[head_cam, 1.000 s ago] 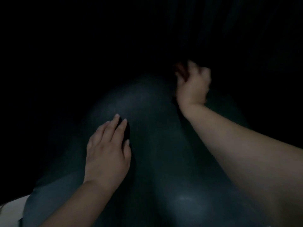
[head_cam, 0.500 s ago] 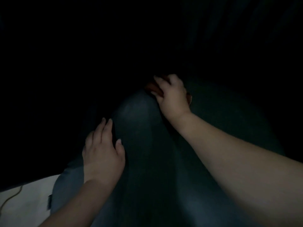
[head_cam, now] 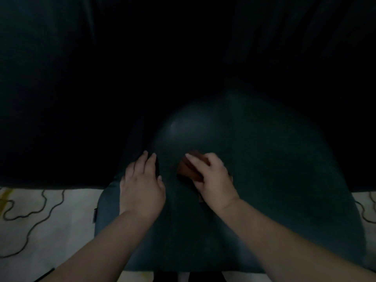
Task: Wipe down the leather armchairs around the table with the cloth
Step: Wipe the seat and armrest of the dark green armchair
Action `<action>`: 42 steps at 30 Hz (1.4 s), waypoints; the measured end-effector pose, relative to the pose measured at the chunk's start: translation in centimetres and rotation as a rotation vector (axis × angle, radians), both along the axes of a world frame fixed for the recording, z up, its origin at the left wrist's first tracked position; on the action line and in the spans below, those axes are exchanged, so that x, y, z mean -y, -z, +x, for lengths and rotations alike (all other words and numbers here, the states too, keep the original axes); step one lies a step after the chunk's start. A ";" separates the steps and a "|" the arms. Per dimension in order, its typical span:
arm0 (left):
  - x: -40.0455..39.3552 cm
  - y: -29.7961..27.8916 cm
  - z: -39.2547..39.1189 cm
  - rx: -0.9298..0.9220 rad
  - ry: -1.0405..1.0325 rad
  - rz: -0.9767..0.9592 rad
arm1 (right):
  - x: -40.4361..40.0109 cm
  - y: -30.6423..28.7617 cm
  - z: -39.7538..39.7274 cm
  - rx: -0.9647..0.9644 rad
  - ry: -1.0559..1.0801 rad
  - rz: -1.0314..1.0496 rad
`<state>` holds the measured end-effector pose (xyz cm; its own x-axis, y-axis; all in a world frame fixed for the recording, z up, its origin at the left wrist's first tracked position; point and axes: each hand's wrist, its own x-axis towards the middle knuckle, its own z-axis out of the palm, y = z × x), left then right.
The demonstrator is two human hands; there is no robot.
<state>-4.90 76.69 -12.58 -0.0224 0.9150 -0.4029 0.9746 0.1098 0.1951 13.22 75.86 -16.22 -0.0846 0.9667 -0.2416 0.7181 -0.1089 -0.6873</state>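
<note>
dark teal armchair, reddish-brown cloth

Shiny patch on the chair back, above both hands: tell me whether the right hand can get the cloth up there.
Probably yes. The right hand presses the cloth on the armchair just below the shiny patch, with only bare leather between them; the left hand rests off to the side.

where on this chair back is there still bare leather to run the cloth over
Bare leather lies on the armchair right of the right hand, out to its rounded edge, and above both hands up to the glossy crown. The narrow strip between the left hand and the cloth is crowded. Beyond the crown it is too dark to tell.
</note>
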 end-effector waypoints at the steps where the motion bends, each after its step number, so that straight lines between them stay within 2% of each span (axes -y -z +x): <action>1: 0.2 -0.6 -0.3 -0.012 0.008 0.002 | 0.1 -0.4 0.6 -0.036 0.095 -0.033; 5: 0.9 -3.9 -1.2 -0.078 0.100 0.005 | 0.5 -3.8 2.4 -0.048 0.343 -0.007; 8: 1.1 -7.3 -1.8 -0.120 0.161 0.029 | 0.4 -7.4 2.6 -0.121 0.445 -0.020; 17: 2.1 -19.3 -2.8 -0.158 0.240 0.126 | 1.3 -18.5 2.0 -0.114 0.385 0.002; 24: 1.2 -24.6 -5.4 -0.190 0.299 0.196 | 0.4 -22.7 -0.5 -0.227 0.389 0.044; 29: -2.0 -27.0 -9.1 -0.118 0.289 0.301 | -1.4 -24.0 -4.7 -0.244 0.422 0.076; 34: -7.1 -27.2 -14.6 -0.057 0.326 0.356 | -4.2 -24.0 -10.6 -0.237 0.543 0.121; 39: -12.6 -26.1 -19.3 0.017 0.432 0.276 | -6.1 -23.8 -17.2 -0.263 0.682 0.115; 42: -15.0 -25.3 -21.0 0.147 0.498 0.145 | -6.7 -24.2 -20.3 -0.258 0.774 0.136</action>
<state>-25.86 91.72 12.72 0.4760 0.8468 -0.2374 0.8629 -0.3974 0.3123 -7.10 82.58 8.01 0.5800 0.7939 -0.1823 0.2919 -0.4116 -0.8634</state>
